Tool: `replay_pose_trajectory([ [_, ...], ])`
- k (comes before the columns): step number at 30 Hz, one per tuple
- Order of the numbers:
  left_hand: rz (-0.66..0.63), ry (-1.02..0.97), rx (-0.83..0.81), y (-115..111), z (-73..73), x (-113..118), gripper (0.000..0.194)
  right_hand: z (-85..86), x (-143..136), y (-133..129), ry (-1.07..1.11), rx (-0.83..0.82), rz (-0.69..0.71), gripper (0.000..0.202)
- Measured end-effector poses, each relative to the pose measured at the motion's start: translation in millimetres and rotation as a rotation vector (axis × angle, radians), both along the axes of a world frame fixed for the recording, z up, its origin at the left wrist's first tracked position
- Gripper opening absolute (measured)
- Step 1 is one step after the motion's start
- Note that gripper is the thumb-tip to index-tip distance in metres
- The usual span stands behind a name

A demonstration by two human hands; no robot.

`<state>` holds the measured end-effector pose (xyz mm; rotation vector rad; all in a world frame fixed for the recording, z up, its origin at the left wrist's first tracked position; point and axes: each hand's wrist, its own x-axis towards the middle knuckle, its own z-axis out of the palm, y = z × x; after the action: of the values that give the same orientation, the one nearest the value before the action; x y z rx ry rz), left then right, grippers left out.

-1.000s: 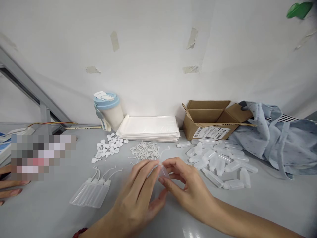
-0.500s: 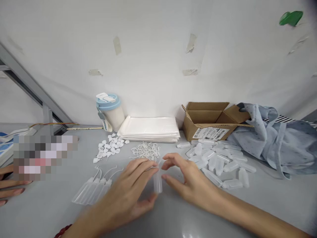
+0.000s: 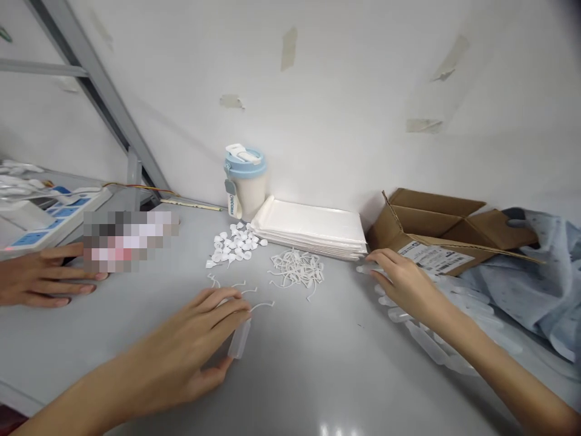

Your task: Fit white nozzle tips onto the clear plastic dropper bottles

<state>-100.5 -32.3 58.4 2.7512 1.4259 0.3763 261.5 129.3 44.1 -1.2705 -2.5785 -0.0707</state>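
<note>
My left hand (image 3: 204, 339) holds a clear plastic bottle (image 3: 239, 340) between thumb and fingers, at the front left of centre. A thin white tube (image 3: 263, 304) sticks out above it. More tube ends show behind that hand, which hides what lies under them. At the right, my right hand (image 3: 399, 275) pinches a small clear bottle (image 3: 363, 269) beside the pile of clear bottles (image 3: 429, 344). Between the hands, farther back, lies a heap of short white tubes (image 3: 298, 268). White caps (image 3: 236, 243) are scattered to its left.
Behind the caps stands a cup with a blue lid (image 3: 247, 181). White packets (image 3: 313, 227) are stacked beside it. An open cardboard box (image 3: 436, 254) and blue-grey cloth (image 3: 531, 284) are at the right. Another person's hand (image 3: 45, 275) rests at the left, near a power strip (image 3: 59, 218).
The view has turned left. My hands have moved apart: the left carries its bottle leftward to the tubed bottles, while the right has reached the bottle pile and taken hold of a bottle.
</note>
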Motion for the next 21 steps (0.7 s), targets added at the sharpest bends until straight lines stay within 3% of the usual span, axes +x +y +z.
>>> replay_pose_trajectory([
  [8, 0.025, 0.035, -0.092, 7, 10.4, -4, 0.058, -1.7, 11, 11, -0.085, -0.02, 0.03, 0.029],
  [12, 0.031, 0.038, -0.095, 3, 7.0, -3, 0.072, -3.8, 8, 9, -0.133, -0.014, 0.038, 0.034],
  [16, 0.027, 0.048, -0.073, 1, 2.1, 0, 0.072, -5.3, 4, 7, -0.184, -0.021, 0.025, 0.037],
  [21, 0.024, 0.063, -0.057, 0, 5.9, -2, 0.076, -6.3, -1, 3, -0.088, 0.018, 0.02, 0.033],
])
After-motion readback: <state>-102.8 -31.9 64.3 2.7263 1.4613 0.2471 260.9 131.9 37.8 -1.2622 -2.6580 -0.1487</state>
